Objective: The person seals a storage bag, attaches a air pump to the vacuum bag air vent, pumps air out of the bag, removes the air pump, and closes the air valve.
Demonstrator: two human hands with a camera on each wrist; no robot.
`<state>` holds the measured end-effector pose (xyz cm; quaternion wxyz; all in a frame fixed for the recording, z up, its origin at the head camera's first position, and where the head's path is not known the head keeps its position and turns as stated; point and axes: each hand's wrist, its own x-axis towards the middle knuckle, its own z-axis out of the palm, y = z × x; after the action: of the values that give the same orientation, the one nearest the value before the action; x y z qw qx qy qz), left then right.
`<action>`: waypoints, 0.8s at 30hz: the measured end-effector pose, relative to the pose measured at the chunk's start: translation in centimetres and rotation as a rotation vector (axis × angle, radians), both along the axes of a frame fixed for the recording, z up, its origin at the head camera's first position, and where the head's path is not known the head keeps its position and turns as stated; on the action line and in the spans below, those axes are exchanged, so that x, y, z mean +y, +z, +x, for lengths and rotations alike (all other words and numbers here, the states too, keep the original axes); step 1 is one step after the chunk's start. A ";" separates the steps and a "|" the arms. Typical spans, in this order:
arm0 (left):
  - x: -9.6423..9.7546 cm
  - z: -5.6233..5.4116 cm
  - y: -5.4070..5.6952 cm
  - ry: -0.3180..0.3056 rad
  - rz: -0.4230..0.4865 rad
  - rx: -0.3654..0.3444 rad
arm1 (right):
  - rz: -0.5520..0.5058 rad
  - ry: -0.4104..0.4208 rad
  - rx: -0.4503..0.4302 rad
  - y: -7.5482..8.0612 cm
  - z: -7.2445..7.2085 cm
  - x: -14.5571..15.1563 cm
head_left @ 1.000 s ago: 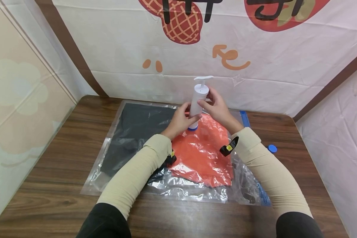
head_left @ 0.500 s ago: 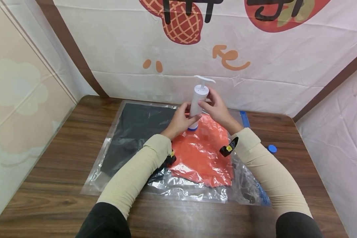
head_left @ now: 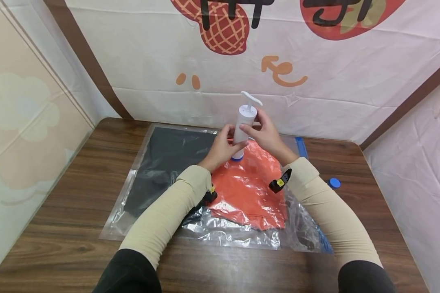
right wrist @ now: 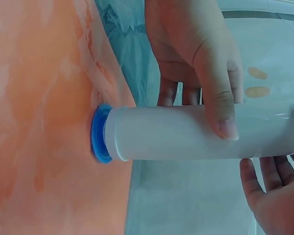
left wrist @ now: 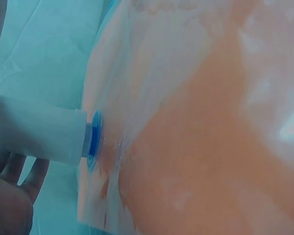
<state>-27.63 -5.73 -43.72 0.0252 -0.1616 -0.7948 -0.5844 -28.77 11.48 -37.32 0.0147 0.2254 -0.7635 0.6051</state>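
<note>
A white hand pump (head_left: 246, 117) with a T-shaped handle (head_left: 252, 99) stands nearly upright on the blue valve (head_left: 236, 159) of a clear plastic storage bag (head_left: 238, 241). My left hand (head_left: 221, 147) grips the lower part of the barrel, thumb across the front. Higher up, my right hand (head_left: 267, 133) holds the barrel between thumb and fingers. In the right wrist view the pump's lower end (right wrist: 118, 133) sits right at the blue valve ring (right wrist: 101, 133). The left wrist view shows the same barrel (left wrist: 44, 128) against the bag. Orange cloth (head_left: 247, 191) lies inside beneath the valve.
Dark cloth (head_left: 168, 162) fills the left part of the bag. A blue strip (head_left: 301, 146) runs along the bag's right edge. To the right, a round blue cap (head_left: 335, 183) lies on the wooden table (head_left: 69, 211). A printed fabric wall (head_left: 150, 101) rises behind the table.
The pump's handle has turned: its left end now points further back and its right end further forward. The right thumb has shifted slightly left across the barrel. The left hand stays in place.
</note>
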 end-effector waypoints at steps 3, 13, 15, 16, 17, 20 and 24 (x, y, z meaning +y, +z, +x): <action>-0.1 0.0 -0.1 -0.001 -0.006 -0.005 | -0.014 0.012 0.000 0.0 0.1 0.0; 0.0 0.0 -0.4 -0.005 0.027 -0.023 | 0.000 -0.022 -0.036 0.0 0.1 0.1; -0.1 0.0 -0.3 -0.008 0.025 -0.023 | 0.004 -0.024 -0.046 0.0 0.1 0.1; -0.1 0.0 -0.3 -0.007 0.020 -0.021 | 0.002 -0.020 -0.044 0.0 0.1 0.1; -0.1 0.0 -0.3 -0.006 0.015 -0.018 | 0.001 -0.017 -0.042 0.0 0.0 0.1; -0.2 -0.1 -0.2 -0.007 0.009 -0.013 | -0.009 -0.005 -0.030 -0.1 -0.1 0.1; -0.2 -0.1 -0.3 -0.005 0.034 -0.032 | -0.006 -0.014 -0.019 -0.2 -0.2 0.1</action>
<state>-27.75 -5.91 -43.99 0.0137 -0.1537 -0.7845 -0.6006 -28.93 11.58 -37.56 0.0124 0.2139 -0.7634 0.6094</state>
